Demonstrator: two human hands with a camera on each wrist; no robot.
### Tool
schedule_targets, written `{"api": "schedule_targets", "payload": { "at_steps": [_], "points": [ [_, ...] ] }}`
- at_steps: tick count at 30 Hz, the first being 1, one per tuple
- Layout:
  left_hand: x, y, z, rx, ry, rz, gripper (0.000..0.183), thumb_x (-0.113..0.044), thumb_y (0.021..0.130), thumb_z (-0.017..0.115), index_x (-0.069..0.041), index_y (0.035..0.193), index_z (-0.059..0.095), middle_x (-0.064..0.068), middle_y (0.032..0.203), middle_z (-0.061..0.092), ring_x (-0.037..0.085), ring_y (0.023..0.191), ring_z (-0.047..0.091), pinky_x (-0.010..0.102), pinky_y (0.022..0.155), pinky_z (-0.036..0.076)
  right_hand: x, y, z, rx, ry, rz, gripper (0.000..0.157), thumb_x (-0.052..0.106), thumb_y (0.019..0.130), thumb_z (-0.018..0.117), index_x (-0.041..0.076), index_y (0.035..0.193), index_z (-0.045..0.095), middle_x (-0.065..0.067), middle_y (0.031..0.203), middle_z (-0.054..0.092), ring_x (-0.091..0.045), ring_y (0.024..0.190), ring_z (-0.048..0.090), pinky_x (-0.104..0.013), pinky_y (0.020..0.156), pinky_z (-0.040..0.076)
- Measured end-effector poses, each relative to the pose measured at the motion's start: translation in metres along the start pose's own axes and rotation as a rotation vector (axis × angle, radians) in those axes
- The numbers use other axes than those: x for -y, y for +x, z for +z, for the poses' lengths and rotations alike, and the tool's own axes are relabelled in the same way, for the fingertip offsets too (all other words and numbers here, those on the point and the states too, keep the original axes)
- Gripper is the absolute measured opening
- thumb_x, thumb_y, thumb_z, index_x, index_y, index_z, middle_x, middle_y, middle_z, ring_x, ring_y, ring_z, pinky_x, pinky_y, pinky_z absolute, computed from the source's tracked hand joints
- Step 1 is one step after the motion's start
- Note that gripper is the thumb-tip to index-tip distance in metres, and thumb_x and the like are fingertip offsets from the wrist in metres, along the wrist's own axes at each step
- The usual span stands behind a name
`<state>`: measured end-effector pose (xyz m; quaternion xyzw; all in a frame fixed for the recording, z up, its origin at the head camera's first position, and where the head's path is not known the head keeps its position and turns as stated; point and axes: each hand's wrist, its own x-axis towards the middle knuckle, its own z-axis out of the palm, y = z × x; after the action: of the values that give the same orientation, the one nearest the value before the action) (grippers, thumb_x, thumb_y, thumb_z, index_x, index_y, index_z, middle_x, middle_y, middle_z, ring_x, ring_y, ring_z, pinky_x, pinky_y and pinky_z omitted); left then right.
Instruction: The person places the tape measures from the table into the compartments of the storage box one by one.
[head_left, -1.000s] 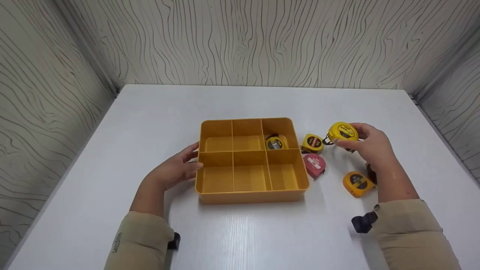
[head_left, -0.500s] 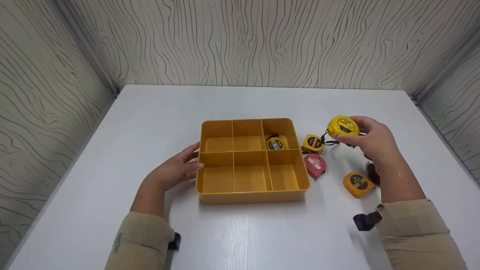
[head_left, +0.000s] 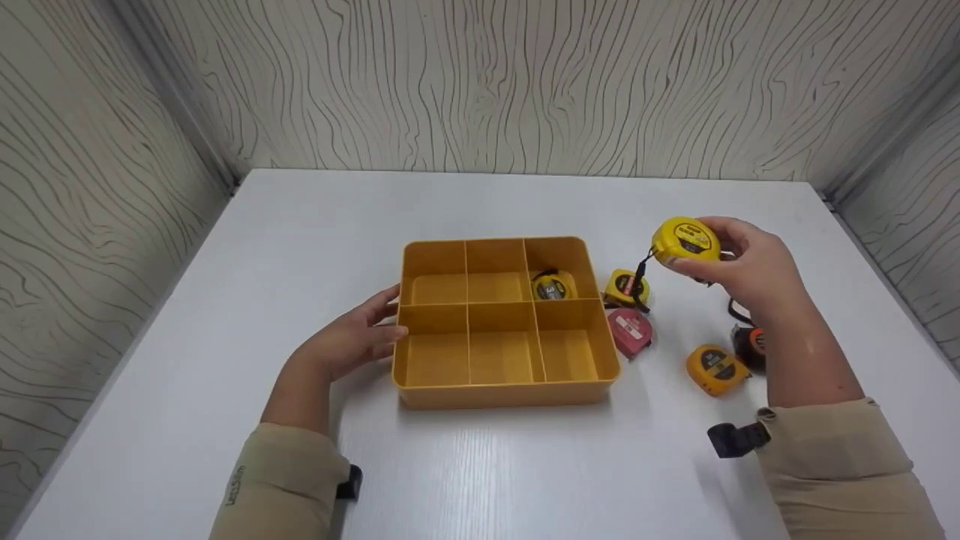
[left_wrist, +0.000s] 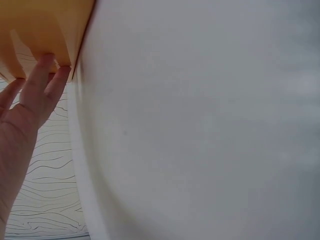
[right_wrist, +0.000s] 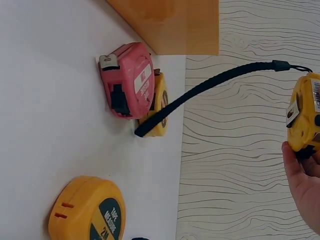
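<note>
My left hand [head_left: 351, 341] holds the left wall of the yellow-orange six-compartment organizer box [head_left: 504, 397]. Its thumb laps over the rim; the fingers [left_wrist: 37, 82] press the outer wall. To the right, my right hand [head_left: 754, 262] grips a yellow tape measure [head_left: 684, 238] above the table, its black wrist strap [right_wrist: 200, 95] hanging loose. Below the strap lie a smaller yellow tape measure [head_left: 624, 286] and a pinkish-red tape measure [right_wrist: 131, 82], beside the box's right wall. Another tape measure [head_left: 551, 286], yellow and grey, sits in the back right compartment.
An orange tape measure [head_left: 717, 369] lies right of the box, next to a black and orange tape measure [head_left: 750, 346] partly hidden by the right forearm. A dark strap loop [head_left: 739, 310] shows behind it. Wood-grain panels [head_left: 480, 90] stand behind the white table [head_left: 465, 472] and at both sides.
My right hand has raised the yellow tape measure up and slightly away, and its strap now dangles over the smaller yellow one. My left hand and the box have stayed put.
</note>
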<state>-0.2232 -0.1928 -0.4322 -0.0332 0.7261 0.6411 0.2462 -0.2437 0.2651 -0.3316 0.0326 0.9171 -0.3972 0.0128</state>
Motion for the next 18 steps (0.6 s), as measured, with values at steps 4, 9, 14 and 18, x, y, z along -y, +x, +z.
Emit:
{"api": "schedule_targets", "payload": {
  "at_steps": [4,9,14,18],
  "points": [
    [0.000,0.000,0.000,0.002,0.005,-0.003,0.080,-0.024,0.077,0.073,-0.038,0.141,0.028,-0.007,0.140,0.034,0.015,0.123,0.044,0.033,0.092,0.045,0.009,-0.002,-0.004,-0.010,0.007,-0.024,0.089,0.058,0.068,0.068,0.018,0.140,0.035,-0.008,0.129,0.044,-0.025,0.111,0.045,-0.027,0.086,0.045],
    [-0.001,-0.001,0.000,0.005,-0.001,0.002,0.083,-0.028,0.073,0.076,-0.038,0.141,0.029,-0.006,0.140,0.034,0.016,0.123,0.045,0.033,0.092,0.046,0.023,-0.005,-0.007,-0.029,0.032,-0.071,0.082,0.051,0.070,0.071,0.019,0.138,0.038,-0.005,0.126,0.045,-0.020,0.109,0.046,-0.011,0.076,0.045],
    [-0.002,-0.002,0.001,0.003,0.000,0.002,0.080,-0.027,0.075,0.075,-0.038,0.141,0.030,-0.006,0.139,0.035,0.015,0.121,0.046,0.031,0.091,0.047,0.037,-0.010,-0.009,-0.026,0.035,-0.115,0.080,0.049,0.072,0.071,0.018,0.138,0.039,-0.005,0.125,0.046,-0.019,0.109,0.048,-0.008,0.072,0.045],
    [-0.002,-0.002,0.001,0.001,-0.004,-0.001,0.075,-0.020,0.080,0.071,-0.038,0.141,0.031,-0.006,0.139,0.035,0.014,0.121,0.047,0.031,0.091,0.047,0.047,-0.014,-0.009,-0.023,0.038,-0.150,0.078,0.047,0.072,0.071,0.018,0.137,0.040,-0.004,0.124,0.047,-0.018,0.107,0.050,-0.009,0.071,0.046]
  ]
}}
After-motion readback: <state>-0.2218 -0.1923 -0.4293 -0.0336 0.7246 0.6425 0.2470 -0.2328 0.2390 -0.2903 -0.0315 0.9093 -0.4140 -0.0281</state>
